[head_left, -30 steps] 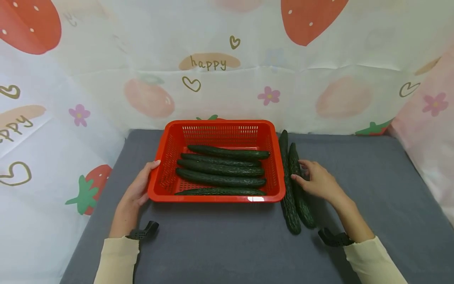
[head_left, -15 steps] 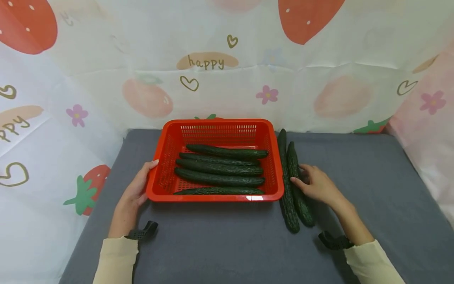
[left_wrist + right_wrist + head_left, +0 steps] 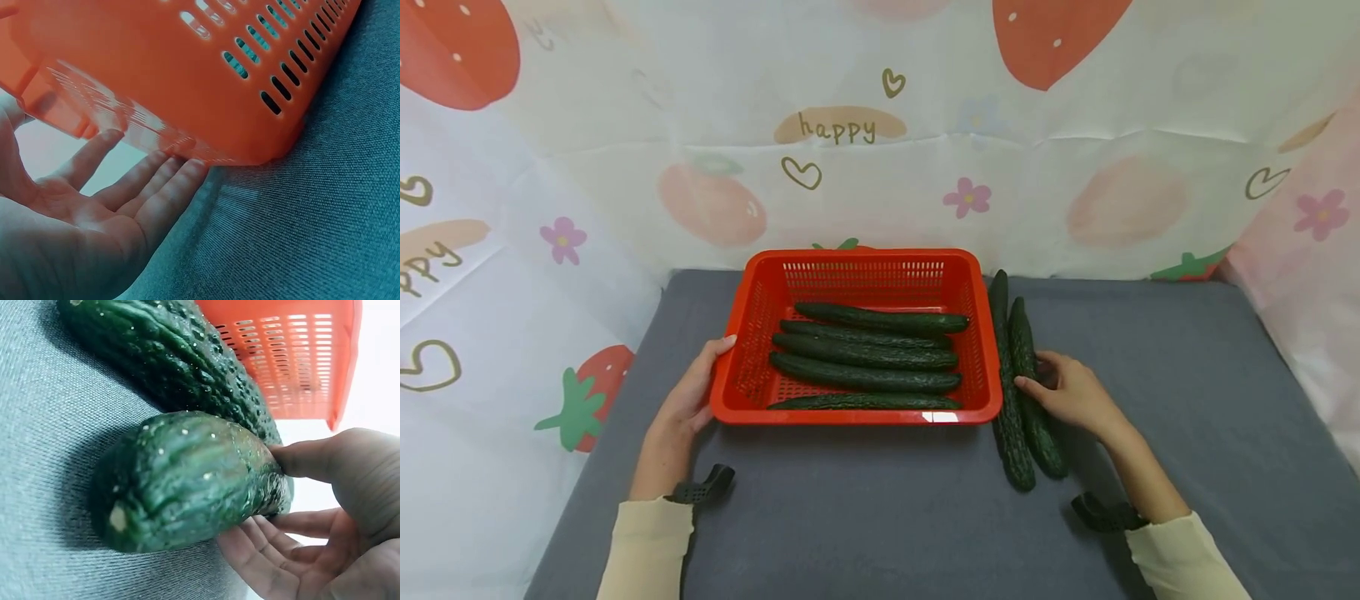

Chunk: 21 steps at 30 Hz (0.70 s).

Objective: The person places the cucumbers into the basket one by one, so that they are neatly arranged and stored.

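A red plastic basket with slotted walls stands on the cloth, several dark green cucumbers lying crosswise inside it. My left hand holds the basket's left side, thumb at the rim. In the left wrist view, the other fingertips press against its outer wall low down. To the right of the basket lie two more cucumbers, roughly lengthwise. My right hand grips the outer cucumber around its middle, thumb on one side and fingers on the other. The inner cucumber lies between it and the basket.
Grey cloth covers the table. Behind and at both sides hangs a white curtain printed with strawberries, flowers and hearts. The basket's far edge is close to the back curtain.
My right hand has shifted slightly toward me along the outer cucumber, and its fingers have come down around it. My left hand, the basket and the cucumbers stay put.
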### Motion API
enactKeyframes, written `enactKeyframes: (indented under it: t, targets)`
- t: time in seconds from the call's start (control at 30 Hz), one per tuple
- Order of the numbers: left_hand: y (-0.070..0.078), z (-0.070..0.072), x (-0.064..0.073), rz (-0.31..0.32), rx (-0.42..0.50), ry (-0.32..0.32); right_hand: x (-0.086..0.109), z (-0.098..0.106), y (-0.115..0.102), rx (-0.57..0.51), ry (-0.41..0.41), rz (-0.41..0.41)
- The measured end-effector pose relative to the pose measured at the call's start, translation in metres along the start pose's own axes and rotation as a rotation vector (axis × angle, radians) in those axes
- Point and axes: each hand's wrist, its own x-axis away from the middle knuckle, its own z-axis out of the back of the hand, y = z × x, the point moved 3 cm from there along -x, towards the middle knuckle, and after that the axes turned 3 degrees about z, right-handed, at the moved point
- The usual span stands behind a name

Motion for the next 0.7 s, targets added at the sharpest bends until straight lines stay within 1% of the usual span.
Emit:
enactKeyframes:
  t: [0.17,0.27,0.4,0.53,0.6,0.7]
  targets:
    - [0.0,0.0,0.0,-0.018,-0.008,-0.021,0.003,0.002,0.002,-0.136,-0.031,-0.071]
    - [0.0,0.0,0.0,-0.032,-0.006,-0.036,0.004,0.004,0.001,-0.164,-0.048,-0.097]
    - [0.001,0.0,0.0,-0.04,-0.006,-0.042,0.004,0.009,0.0,-0.159,-0.077,-0.109]
    - [0.001,0.001,0.0,-0.033,-0.004,-0.038,0.003,0.013,-0.001,-0.141,-0.09,-0.115]
    - [0.001,0.001,0.0,-0.03,-0.001,-0.039,0.005,0.015,-0.002,-0.098,-0.088,-0.11]
    - [0.001,0.001,0.001,-0.04,0.007,-0.052,0.008,0.018,-0.002,-0.001,-0.087,-0.084]
